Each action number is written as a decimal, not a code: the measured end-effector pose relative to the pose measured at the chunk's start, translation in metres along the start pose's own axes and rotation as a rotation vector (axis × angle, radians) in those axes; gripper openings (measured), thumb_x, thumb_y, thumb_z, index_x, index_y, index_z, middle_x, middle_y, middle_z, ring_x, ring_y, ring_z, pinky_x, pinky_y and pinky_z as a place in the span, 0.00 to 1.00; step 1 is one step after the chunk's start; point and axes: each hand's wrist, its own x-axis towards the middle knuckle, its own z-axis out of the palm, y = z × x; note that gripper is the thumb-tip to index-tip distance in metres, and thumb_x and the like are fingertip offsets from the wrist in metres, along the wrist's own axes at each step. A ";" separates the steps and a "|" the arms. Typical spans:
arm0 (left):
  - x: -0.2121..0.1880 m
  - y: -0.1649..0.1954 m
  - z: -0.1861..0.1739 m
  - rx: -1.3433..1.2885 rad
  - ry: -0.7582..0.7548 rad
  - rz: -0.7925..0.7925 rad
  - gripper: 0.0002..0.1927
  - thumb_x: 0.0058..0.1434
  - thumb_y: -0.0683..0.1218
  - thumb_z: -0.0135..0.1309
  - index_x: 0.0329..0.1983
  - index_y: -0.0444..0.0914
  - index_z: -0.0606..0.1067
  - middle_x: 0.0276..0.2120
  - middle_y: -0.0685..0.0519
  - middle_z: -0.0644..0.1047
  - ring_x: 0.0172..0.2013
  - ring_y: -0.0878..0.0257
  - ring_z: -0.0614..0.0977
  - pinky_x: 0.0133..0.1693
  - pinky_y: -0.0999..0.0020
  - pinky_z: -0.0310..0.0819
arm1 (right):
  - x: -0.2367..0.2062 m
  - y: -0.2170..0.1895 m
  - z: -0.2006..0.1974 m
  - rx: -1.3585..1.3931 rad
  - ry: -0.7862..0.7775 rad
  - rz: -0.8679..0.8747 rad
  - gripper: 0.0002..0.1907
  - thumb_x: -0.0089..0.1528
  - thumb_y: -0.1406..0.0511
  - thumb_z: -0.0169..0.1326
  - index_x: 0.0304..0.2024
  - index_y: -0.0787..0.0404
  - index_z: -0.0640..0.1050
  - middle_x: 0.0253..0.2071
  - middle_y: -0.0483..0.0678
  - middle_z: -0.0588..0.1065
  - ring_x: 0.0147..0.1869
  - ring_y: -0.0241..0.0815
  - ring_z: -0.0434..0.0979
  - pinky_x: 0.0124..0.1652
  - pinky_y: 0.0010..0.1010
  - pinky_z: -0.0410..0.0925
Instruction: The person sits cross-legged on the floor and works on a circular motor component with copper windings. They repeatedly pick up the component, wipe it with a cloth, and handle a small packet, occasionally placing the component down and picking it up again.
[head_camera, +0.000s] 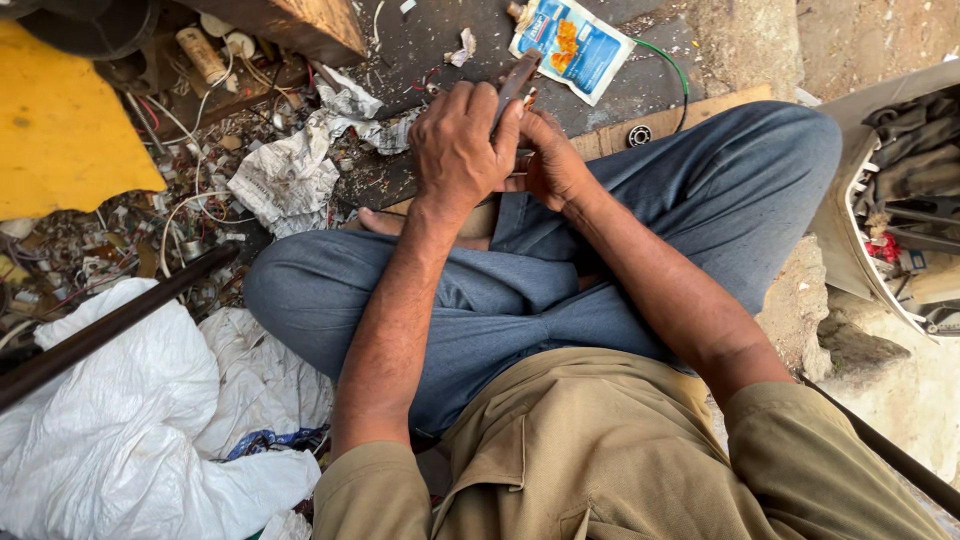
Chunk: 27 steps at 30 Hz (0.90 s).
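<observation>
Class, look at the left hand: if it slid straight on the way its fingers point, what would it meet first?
The left hand points up and right along the dark tool it grips. Past the tool's tip, it would probably first reach the blue packet, though depth is unclear.

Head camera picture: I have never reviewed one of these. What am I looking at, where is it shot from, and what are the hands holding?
There is no machine here. One camera sits on a person's head and looks down at their own lap, so you see crossed legs in blue trousers and both forearms. The left hand and right hand meet over the knees, together closed around a dark, flat, narrow tool; what kind it is I cannot tell. On the ground lie crumpled newspaper, a blue snack wrapper, a small round bearing, loose wires and scrap, a yellow board and white plastic sacking.
</observation>
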 end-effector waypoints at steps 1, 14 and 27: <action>0.000 0.000 0.000 0.007 0.003 0.000 0.15 0.71 0.53 0.56 0.33 0.40 0.71 0.27 0.53 0.72 0.27 0.59 0.77 0.26 0.60 0.70 | 0.000 0.000 0.000 0.000 0.002 -0.003 0.40 0.61 0.41 0.56 0.65 0.57 0.64 0.55 0.55 0.70 0.53 0.52 0.77 0.47 0.53 0.76; -0.003 0.007 0.016 0.036 0.029 0.025 0.17 0.73 0.57 0.52 0.33 0.41 0.71 0.27 0.54 0.71 0.25 0.63 0.74 0.25 0.65 0.69 | 0.000 0.011 -0.007 0.205 -0.104 -0.049 0.39 0.61 0.40 0.56 0.63 0.58 0.69 0.58 0.52 0.74 0.61 0.51 0.77 0.56 0.53 0.75; 0.008 -0.077 -0.028 -0.379 0.214 -0.662 0.13 0.70 0.49 0.55 0.55 0.40 0.75 0.39 0.53 0.84 0.36 0.60 0.88 0.38 0.64 0.83 | -0.010 -0.013 0.006 0.139 -0.135 -0.025 0.45 0.54 0.42 0.59 0.64 0.61 0.68 0.61 0.57 0.72 0.63 0.59 0.75 0.57 0.65 0.71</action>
